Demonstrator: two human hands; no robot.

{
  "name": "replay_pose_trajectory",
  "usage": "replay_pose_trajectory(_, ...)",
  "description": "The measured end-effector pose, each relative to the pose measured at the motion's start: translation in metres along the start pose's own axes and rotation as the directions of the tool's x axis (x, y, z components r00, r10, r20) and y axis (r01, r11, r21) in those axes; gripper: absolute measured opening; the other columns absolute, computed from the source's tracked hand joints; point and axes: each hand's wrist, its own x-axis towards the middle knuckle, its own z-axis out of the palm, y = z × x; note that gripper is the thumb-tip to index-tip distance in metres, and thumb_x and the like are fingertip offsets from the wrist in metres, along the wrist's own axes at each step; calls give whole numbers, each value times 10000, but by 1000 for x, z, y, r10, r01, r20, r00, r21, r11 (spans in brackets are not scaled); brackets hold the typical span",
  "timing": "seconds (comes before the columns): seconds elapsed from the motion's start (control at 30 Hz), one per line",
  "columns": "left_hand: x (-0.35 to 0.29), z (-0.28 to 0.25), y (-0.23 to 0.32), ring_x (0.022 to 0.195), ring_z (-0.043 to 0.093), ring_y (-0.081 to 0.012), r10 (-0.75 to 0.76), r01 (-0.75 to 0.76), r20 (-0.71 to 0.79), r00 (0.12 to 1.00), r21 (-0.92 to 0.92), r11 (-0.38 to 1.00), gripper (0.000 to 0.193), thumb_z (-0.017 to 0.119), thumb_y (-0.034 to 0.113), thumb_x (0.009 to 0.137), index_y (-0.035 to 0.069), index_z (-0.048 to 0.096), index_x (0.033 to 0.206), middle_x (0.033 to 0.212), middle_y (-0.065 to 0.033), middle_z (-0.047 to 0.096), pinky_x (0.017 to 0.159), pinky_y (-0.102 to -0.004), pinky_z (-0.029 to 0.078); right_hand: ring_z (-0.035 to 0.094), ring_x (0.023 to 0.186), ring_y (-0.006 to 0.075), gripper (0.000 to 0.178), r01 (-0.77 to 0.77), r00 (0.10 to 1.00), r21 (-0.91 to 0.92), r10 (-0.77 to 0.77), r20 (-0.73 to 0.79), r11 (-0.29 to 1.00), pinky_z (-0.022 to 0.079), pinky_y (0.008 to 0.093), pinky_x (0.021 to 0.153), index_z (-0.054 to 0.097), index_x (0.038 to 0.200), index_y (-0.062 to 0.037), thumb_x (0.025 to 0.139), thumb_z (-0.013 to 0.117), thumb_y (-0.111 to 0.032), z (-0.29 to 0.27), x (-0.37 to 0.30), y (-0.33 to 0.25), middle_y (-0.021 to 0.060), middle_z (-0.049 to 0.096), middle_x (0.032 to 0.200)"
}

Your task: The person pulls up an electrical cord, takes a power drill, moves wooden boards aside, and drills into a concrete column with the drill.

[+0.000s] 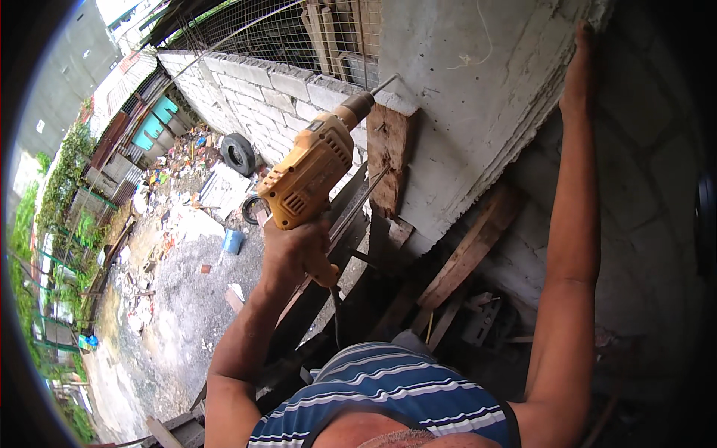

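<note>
My left hand (295, 250) is closed round the handle of a yellow-orange power drill (308, 175). The drill points up and to the right. Its long thin bit (387, 82) reaches the face of a grey concrete wall (478, 97), just above a wooden block (390, 153); whether the tip is inside the surface cannot be made out. A dark cord (337, 317) hangs from the drill's handle. My right hand (581, 71) is raised far to the right, touching the wall's rough edge. Most of its fingers are hidden.
Wooden beams (472, 246) slant below the wall. Behind the drill runs a block wall (258, 78) topped with wire mesh (272, 33). Down to the left lies a littered yard with a tyre (237, 153) and a blue container (233, 240).
</note>
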Motion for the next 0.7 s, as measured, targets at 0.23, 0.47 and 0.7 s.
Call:
replay_pose_trajectory(0.23,2,-1,-1,539,612,-160,-7,7,5,1000,-27,1000,239,743,77,767,-43,651,951,681,-74,634,517,-292,507,210,1517,266,695,7,1000,-7,-7,-4,1000,178,398,1223,292,1556,-29,1059,398,-504,1,0,3,134,241,1637)
replay_pose_trajectory(0.47,1,-2,-1,545,610,-152,-10,10,-1,1000,6,1000,247,734,87,775,-56,654,959,686,-72,637,519,-287,505,218,1514,267,690,13,1000,-9,-13,-11,1000,183,397,1221,300,1552,-28,1060,399,-501,5,0,10,135,251,1632)
replay_pose_trajectory(0.7,0,-1,2,572,610,-139,3,-4,16,1000,112,994,293,716,107,772,-61,652,1003,712,-68,643,528,-283,499,226,1511,268,685,37,999,-36,-39,-29,999,187,396,1220,308,1548,-26,1060,400,-498,-2,4,7,136,260,1628)
